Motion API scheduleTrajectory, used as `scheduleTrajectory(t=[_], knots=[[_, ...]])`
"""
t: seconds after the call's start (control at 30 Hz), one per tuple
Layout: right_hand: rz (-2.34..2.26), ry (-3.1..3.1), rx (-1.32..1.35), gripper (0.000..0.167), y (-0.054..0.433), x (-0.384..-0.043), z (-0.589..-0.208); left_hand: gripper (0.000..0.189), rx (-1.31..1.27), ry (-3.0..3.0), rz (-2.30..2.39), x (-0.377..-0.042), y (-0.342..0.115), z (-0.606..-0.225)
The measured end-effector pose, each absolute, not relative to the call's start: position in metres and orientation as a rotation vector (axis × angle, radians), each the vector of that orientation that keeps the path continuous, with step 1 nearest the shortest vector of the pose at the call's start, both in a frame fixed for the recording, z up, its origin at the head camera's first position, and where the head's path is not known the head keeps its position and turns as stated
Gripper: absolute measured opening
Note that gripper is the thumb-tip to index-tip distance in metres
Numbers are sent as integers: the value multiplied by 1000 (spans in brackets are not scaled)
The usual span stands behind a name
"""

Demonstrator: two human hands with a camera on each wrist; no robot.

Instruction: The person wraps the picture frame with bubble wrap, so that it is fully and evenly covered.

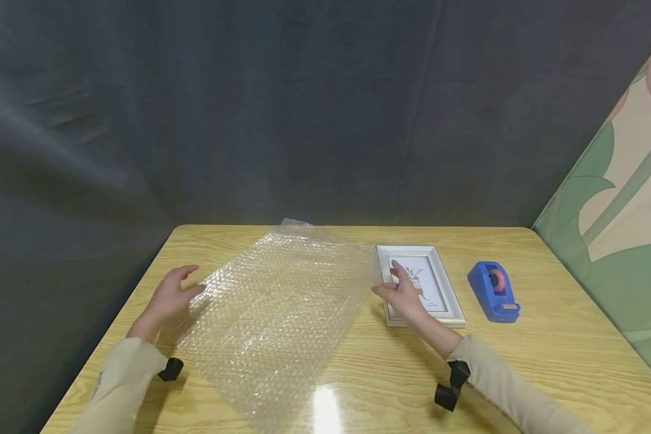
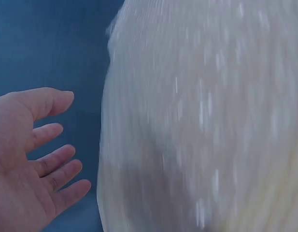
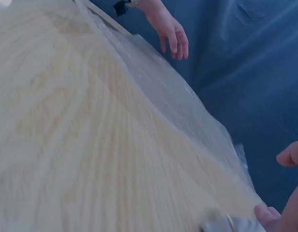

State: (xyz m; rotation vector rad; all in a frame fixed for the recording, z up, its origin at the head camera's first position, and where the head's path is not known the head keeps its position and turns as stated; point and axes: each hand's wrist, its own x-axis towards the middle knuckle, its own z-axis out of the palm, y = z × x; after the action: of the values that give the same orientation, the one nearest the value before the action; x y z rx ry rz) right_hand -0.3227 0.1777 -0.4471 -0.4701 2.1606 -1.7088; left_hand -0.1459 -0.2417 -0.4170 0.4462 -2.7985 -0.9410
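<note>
A clear sheet of bubble wrap (image 1: 282, 301) lies turned at an angle over the left and middle of the table. At its left edge, my left hand (image 1: 168, 296) hovers with thumb and fingers apart. The left wrist view shows that hand (image 2: 42, 154) with loosely spread fingers and nothing in them, beside the blurred wrap (image 2: 197, 106). My right hand (image 1: 405, 295) is over a white picture frame (image 1: 445, 283) holding a flower print, thumb and fingers parted, fingertips close to the wrap's right corner. Part of the frame is hidden behind this hand.
A blue tape dispenser (image 1: 485, 292) with a pinkish roll stands right of the frame. Dark curtain (image 1: 304, 120) hangs behind the wooden table (image 1: 548, 361) and along its left. A floral-patterned panel (image 1: 629, 241) borders the right side.
</note>
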Motion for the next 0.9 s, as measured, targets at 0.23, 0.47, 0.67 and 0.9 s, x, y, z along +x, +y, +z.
scheduleTrajectory(t=[0.23, 0.47, 0.67, 0.9], knots=[[-1536, 2340, -566, 87, 217, -346, -445, 60, 254, -2818, -991, -189, -183, -419], [-1355, 2593, -757, 83, 258, -368, -452, 65, 107, -2790, -1128, -226, -111, -419], [-1237, 2720, -796, 78, 278, -378, -458, 66, 33, -2815, -1238, -248, -50, -426], [-1222, 2713, -756, 72, 285, -384, -468, 66, -67, -2847, -1233, -265, 4, -430]])
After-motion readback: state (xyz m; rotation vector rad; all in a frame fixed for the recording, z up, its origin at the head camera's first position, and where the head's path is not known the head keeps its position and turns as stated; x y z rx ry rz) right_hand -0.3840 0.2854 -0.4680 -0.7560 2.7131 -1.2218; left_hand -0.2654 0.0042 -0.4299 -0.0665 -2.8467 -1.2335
